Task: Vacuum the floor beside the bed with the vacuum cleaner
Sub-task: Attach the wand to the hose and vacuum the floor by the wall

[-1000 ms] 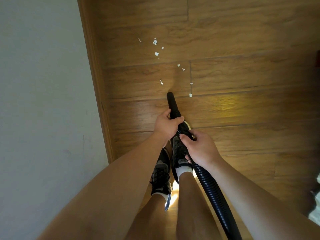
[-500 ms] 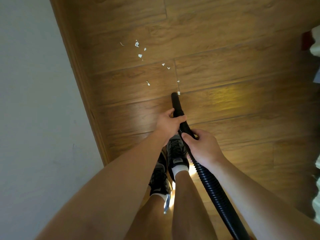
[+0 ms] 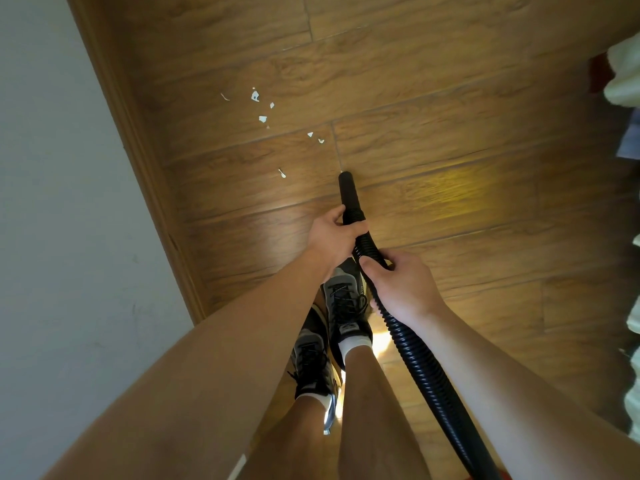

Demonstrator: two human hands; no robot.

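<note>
Both hands gripped the black vacuum hose (image 3: 408,341), left hand (image 3: 334,237) nearer the nozzle (image 3: 347,190), right hand (image 3: 403,287) just behind it.

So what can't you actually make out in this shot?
Head view:
Vacuum cleaner body: the hose runs off the bottom edge.
Nozzle mouth: faces away, so floor contact is unclear.
White scraps: too small to identify.
Pale fabric on the right: cut off by the edge.
Hose under the left hand and right hand: covered by their grip.
</note>
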